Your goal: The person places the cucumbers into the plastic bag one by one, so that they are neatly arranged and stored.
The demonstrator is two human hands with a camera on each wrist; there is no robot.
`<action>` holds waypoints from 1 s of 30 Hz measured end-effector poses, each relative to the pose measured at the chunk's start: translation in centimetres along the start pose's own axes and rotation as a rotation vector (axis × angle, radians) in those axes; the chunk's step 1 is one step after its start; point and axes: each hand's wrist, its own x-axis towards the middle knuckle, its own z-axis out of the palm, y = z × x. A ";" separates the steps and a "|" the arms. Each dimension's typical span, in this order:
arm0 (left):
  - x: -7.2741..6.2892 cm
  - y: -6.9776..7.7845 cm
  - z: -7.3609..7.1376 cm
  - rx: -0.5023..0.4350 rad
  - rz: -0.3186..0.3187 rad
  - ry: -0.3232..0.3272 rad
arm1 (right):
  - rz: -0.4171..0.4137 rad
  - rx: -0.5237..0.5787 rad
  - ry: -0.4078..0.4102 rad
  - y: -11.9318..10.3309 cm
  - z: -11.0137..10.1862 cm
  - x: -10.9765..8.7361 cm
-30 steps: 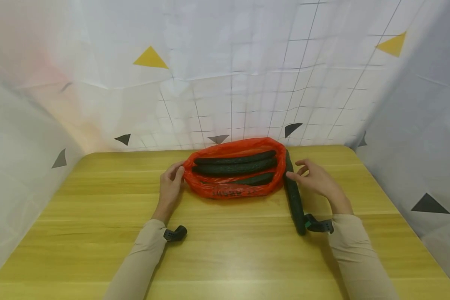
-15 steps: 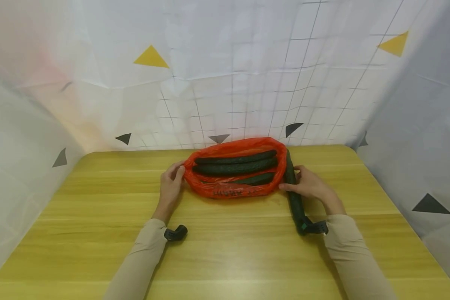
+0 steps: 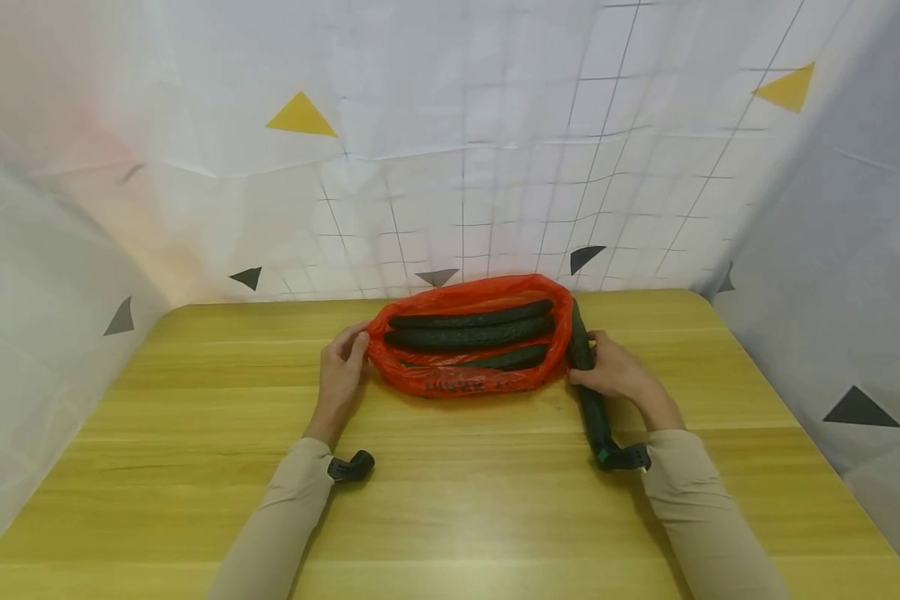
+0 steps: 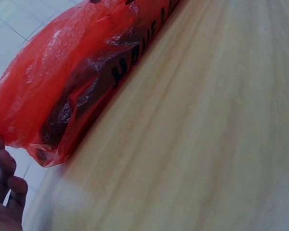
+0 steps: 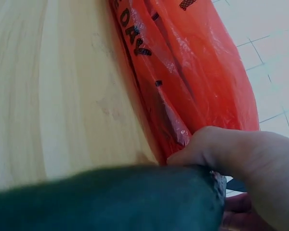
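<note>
A red plastic bag lies with its mouth spread wide near the back of the table, and several dark green cucumbers lie inside it. My left hand pinches the bag's left rim; in the left wrist view its fingertips meet the plastic. Outside the bag, along its right end, another cucumber lies lengthwise on the table. My right hand grips this cucumber around its middle, thumb on the bag side. The other fingers are partly hidden behind it in the right wrist view.
The wooden table ends at a white sheet wall just behind the bag. Sheets also stand at the left and right. A black wrist camera sits on the left wrist, another camera on the right.
My right hand has come down and slightly left onto the loose cucumber and closed its fingers round it. The left hand and the bag have stayed in place.
</note>
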 end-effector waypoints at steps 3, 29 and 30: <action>0.0 0.0 0.0 -0.005 0.000 0.003 | 0.013 0.009 -0.004 0.2 0.0 0.1; 0.1 -0.3 0.0 0.009 -0.017 0.001 | 0.069 0.170 0.035 0.8 -1.3 -0.4; 0.1 -0.2 0.0 0.010 -0.017 0.000 | 0.066 0.169 0.044 0.7 -1.4 -0.5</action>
